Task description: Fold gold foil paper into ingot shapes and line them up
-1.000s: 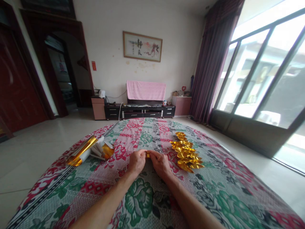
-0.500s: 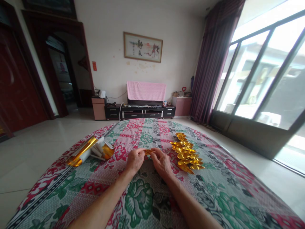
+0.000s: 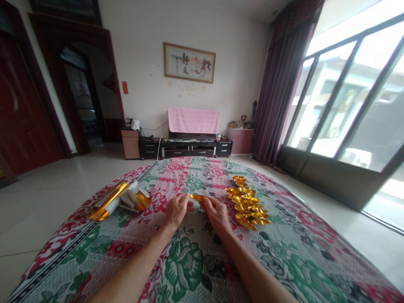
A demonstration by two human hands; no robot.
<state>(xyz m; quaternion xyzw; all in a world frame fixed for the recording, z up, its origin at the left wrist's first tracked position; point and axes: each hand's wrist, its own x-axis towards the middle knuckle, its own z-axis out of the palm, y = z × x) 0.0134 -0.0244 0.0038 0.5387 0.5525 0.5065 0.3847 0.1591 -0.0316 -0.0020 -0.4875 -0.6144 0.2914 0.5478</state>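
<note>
Foil piece (image 3: 198, 197) is up over the middle of the cloth (image 3: 186, 265), between both hands, roughly level, slim, pointed at its left end. Right hand (image 3: 217, 213) has its right end pinched, thumb and fingers. Left hand (image 3: 176, 211) is at the pointed end, fingers loosely curled; can't tell if it's gripping or just beside. Gold stack (image 3: 248, 204) sits near right hand, overlapping pieces in a row. Gold sheet (image 3: 111, 200) lies curled, well left of left hand, white rolls (image 3: 126, 200) beside it.
</note>
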